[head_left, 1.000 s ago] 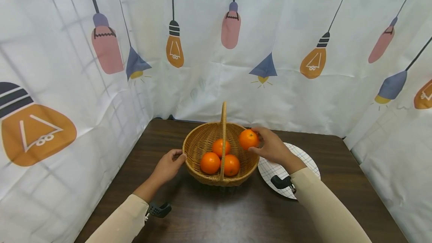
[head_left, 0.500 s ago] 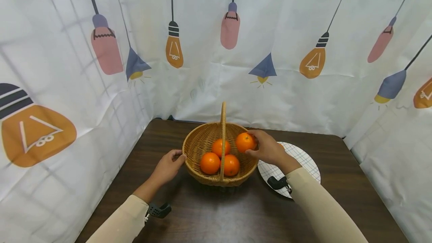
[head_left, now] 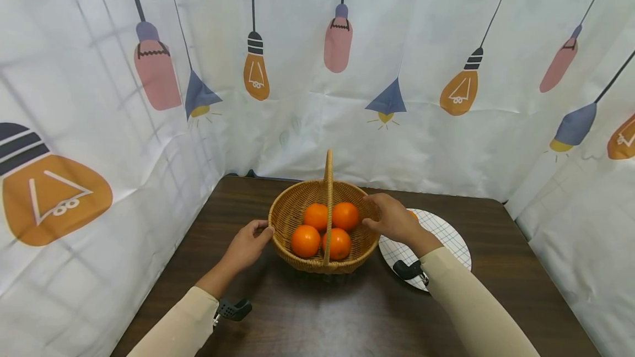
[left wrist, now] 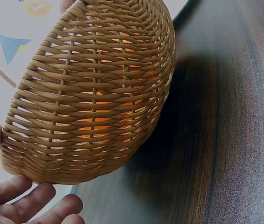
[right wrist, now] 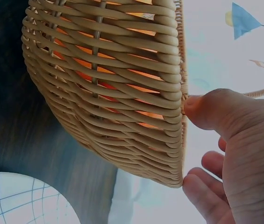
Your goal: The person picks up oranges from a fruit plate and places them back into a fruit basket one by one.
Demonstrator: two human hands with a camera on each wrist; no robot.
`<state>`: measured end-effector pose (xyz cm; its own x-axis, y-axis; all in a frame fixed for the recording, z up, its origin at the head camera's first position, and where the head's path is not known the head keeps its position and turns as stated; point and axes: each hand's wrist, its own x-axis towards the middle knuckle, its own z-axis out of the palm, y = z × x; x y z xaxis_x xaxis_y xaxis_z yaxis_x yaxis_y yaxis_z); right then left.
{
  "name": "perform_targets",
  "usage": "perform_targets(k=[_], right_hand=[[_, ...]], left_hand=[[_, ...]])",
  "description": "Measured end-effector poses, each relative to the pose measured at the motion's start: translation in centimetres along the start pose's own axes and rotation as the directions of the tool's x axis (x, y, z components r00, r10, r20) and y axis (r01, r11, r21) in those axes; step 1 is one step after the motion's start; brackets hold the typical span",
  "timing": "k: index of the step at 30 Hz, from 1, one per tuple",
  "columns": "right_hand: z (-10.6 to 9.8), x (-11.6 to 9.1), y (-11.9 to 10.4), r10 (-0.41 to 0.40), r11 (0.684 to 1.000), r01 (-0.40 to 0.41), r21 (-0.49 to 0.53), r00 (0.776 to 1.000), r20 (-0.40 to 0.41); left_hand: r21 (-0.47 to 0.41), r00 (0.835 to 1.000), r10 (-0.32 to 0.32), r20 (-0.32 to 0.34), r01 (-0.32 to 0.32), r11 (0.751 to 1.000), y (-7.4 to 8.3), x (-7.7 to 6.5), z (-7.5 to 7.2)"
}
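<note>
A wicker basket (head_left: 288, 203) with an arched handle stands on the table, with several oranges (head_left: 306, 241) lying inside on both sides of the handle. My left hand (head_left: 246, 245) pinches the basket's left rim between thumb and fingers; the left wrist view shows the fingertips (left wrist: 45, 191) against the outer weave. At the right rim is my right hand (head_left: 394, 218), holding nothing, its thumb (right wrist: 206, 107) and fingers loosely bent and apart. The nearest orange (head_left: 345, 216) to it rests in the basket, clear of the fingers.
To the right of the basket lies a round white plate (head_left: 448, 238) with a grid pattern, partly under my right forearm. A sliver of another orange (head_left: 413, 215) shows there behind the hand. A printed white curtain (head_left: 297, 125) hangs behind the dark wooden table (head_left: 317, 313).
My right hand has lowered an orange into the basket and let it go. The oranges inside have shifted a little left. My left hand stays on the rim.
</note>
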<state>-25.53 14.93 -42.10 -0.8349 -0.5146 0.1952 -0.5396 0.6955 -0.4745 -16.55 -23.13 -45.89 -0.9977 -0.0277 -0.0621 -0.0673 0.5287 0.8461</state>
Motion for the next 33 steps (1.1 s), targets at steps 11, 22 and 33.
perform_targets(k=[11, 22, 33], right_hand=[[-0.1, -0.4, 0.4, -0.024, 1.0, 0.024, -0.015, 0.999, -0.037], [-0.7, -1.6, 1.7, 0.016, 1.0, -0.016, -0.011, 0.999, -0.046], [-1.5, -2.9, 4.2, 0.141, 0.99, -0.141, 0.01, 0.989, -0.048]], left_hand=[[0.009, 1.0, -0.003, -0.005, 0.003, 1.0, 0.0, 0.0, 0.0], [0.006, 1.0, -0.008, -0.002, 0.008, 1.0, -0.1, -0.1, -0.1], [0.008, 1.0, -0.007, -0.009, 0.007, 1.0, -0.1, -0.1, 0.0]])
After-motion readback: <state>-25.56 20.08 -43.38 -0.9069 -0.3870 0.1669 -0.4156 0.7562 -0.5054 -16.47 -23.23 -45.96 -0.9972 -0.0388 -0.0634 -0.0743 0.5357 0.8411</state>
